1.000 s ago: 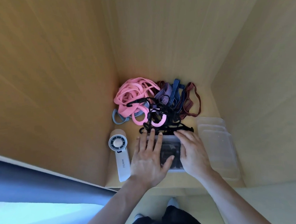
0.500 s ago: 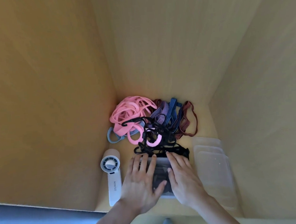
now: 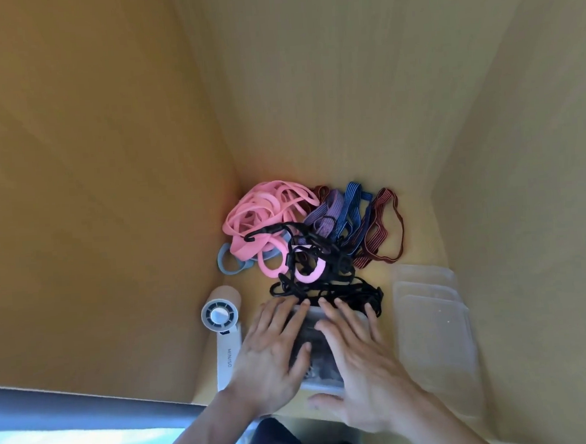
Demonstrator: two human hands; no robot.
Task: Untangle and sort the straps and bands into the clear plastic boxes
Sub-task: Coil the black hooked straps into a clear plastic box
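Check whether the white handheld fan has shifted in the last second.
No. The white fan still lies with its round head just short of the grey loop, with the same gap as before; only the camera moved.

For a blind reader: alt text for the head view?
The left hand and right hand lie flat on a clear box of dark contents. Beyond, pink, black and striped bands tangle; a white fan sits left, stacked clear boxes right.

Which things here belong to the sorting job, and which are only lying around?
Job: pink bands, black straps, striped bands, clear plastic box under the left hand and right hand, stacked clear boxes.
Lying about: white handheld fan.
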